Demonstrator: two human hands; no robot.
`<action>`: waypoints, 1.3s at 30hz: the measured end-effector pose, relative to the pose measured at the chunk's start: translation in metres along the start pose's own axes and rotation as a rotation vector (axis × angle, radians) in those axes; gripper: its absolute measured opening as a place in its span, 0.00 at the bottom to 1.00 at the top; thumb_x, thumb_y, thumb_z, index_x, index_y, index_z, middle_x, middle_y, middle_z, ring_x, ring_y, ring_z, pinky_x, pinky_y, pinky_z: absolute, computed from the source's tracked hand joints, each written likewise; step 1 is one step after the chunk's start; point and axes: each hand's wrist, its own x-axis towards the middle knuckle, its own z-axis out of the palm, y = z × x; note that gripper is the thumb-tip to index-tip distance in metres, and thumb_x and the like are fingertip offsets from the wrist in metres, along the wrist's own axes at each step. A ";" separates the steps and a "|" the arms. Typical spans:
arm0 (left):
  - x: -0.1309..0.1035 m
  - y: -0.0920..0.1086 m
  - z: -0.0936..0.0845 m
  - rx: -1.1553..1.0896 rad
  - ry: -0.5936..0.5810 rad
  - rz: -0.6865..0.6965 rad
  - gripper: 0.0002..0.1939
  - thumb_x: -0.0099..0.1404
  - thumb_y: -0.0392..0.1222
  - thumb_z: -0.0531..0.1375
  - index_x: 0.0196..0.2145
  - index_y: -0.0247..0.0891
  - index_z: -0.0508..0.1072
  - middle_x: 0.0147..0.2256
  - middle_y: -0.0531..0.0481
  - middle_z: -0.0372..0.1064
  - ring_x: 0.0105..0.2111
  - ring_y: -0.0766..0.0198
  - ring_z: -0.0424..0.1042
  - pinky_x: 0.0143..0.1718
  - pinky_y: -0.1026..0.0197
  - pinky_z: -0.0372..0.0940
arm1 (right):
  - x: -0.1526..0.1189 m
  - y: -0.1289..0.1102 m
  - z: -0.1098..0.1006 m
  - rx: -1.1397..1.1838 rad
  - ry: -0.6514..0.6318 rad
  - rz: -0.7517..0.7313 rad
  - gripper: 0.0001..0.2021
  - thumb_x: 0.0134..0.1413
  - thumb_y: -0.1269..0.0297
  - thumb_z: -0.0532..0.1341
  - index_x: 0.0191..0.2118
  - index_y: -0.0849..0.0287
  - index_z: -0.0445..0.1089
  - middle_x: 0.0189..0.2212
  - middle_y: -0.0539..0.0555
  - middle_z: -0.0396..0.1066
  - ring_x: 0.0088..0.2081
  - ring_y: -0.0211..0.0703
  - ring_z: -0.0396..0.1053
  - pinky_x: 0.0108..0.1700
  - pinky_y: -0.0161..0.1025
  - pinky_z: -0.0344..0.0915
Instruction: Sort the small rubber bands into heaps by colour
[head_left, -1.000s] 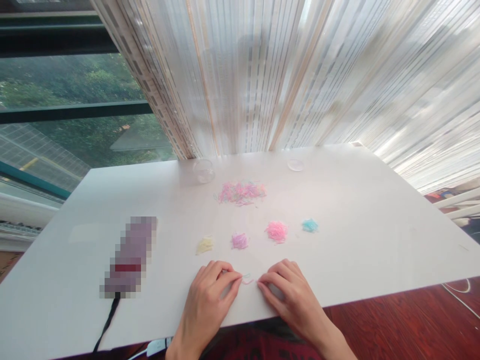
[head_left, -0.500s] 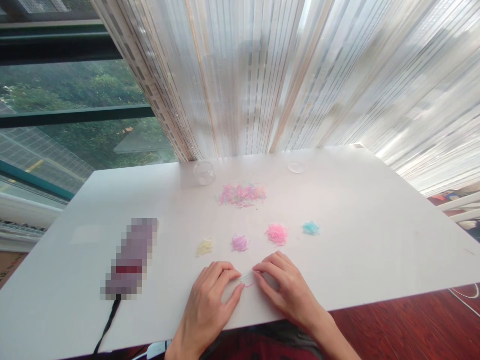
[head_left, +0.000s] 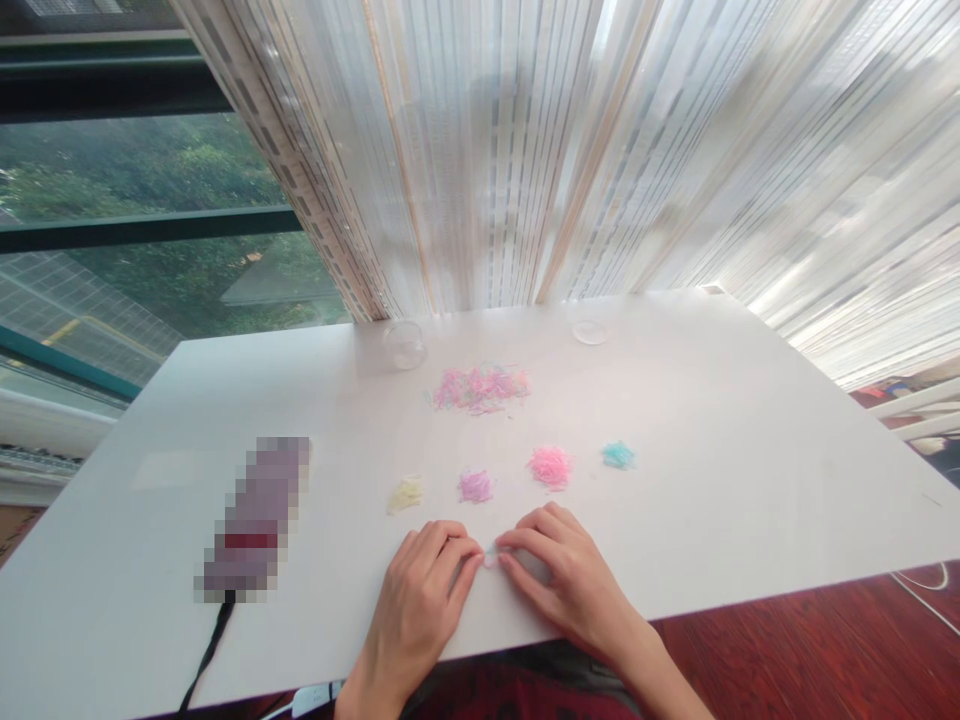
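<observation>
Close to the front edge of the white table, my left hand pinches one end of a few thin pastel elastic bands. My right hand faces it, thumb and index fingertips at the other end of the bands. Pale blue and pink show in the narrow gap between the hands; the exact number is too small to tell. Just beyond lie small heaps: yellow bands, purple bands, pink bands and turquoise bands. A larger mixed pile lies farther back.
At the back stand a clear round container and a clear flat lid. A pixelated purple object with a black strap lies on the left. String curtains hang along the far edge, beside a window.
My fingertips have come closer together, and my left thumb has closed up to the index finger. Less of the strands shows between the hands. The whole view has shifted slightly.
</observation>
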 end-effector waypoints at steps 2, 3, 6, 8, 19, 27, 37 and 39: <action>0.000 0.000 0.001 -0.001 0.006 0.006 0.11 0.80 0.37 0.54 0.40 0.39 0.74 0.37 0.48 0.73 0.33 0.59 0.73 0.36 0.55 0.64 | 0.000 0.000 0.000 -0.008 -0.013 -0.002 0.07 0.68 0.71 0.65 0.48 0.54 0.77 0.38 0.54 0.75 0.40 0.48 0.70 0.43 0.46 0.69; 0.000 0.000 0.001 -0.002 0.007 0.009 0.10 0.80 0.37 0.54 0.40 0.39 0.74 0.37 0.48 0.73 0.34 0.59 0.73 0.36 0.55 0.64 | 0.000 -0.001 0.000 -0.011 -0.018 -0.002 0.07 0.68 0.71 0.65 0.48 0.54 0.77 0.38 0.54 0.75 0.40 0.48 0.70 0.43 0.46 0.69; 0.001 0.000 -0.001 -0.003 0.011 0.010 0.11 0.80 0.38 0.54 0.40 0.39 0.74 0.37 0.48 0.73 0.33 0.59 0.73 0.36 0.56 0.65 | 0.000 -0.001 0.000 -0.016 -0.024 -0.001 0.07 0.67 0.71 0.65 0.47 0.53 0.77 0.37 0.53 0.75 0.40 0.48 0.69 0.43 0.46 0.69; 0.001 0.000 -0.002 -0.006 0.011 0.005 0.11 0.80 0.38 0.54 0.40 0.39 0.75 0.37 0.48 0.74 0.33 0.59 0.74 0.36 0.56 0.66 | 0.000 -0.001 0.001 -0.023 -0.023 0.000 0.07 0.67 0.71 0.65 0.47 0.53 0.77 0.37 0.53 0.75 0.40 0.48 0.69 0.43 0.46 0.69; -0.001 -0.001 -0.005 -0.025 0.022 -0.020 0.10 0.79 0.38 0.56 0.41 0.40 0.77 0.37 0.47 0.75 0.33 0.59 0.74 0.37 0.57 0.69 | 0.001 -0.003 -0.010 -0.001 -0.103 -0.029 0.14 0.59 0.64 0.73 0.50 0.54 0.76 0.40 0.54 0.76 0.41 0.49 0.70 0.44 0.47 0.70; 0.000 -0.001 -0.001 -0.016 0.038 -0.034 0.09 0.78 0.35 0.55 0.39 0.40 0.74 0.37 0.48 0.75 0.32 0.60 0.73 0.35 0.58 0.67 | -0.001 0.002 -0.005 -0.037 -0.075 -0.016 0.10 0.64 0.68 0.69 0.49 0.54 0.74 0.40 0.54 0.77 0.41 0.49 0.71 0.44 0.46 0.72; -0.002 0.001 -0.007 -0.054 0.028 -0.036 0.09 0.78 0.40 0.57 0.46 0.39 0.78 0.40 0.45 0.76 0.35 0.59 0.75 0.39 0.56 0.72 | 0.001 0.003 -0.001 0.029 0.059 0.002 0.08 0.73 0.69 0.57 0.47 0.54 0.74 0.37 0.55 0.76 0.39 0.47 0.74 0.41 0.44 0.72; -0.001 0.002 -0.005 -0.038 0.021 -0.029 0.10 0.79 0.39 0.56 0.43 0.40 0.79 0.39 0.46 0.76 0.34 0.60 0.74 0.38 0.57 0.71 | 0.002 0.002 -0.002 0.033 0.065 0.009 0.07 0.73 0.69 0.58 0.46 0.55 0.74 0.36 0.55 0.76 0.38 0.47 0.74 0.41 0.44 0.72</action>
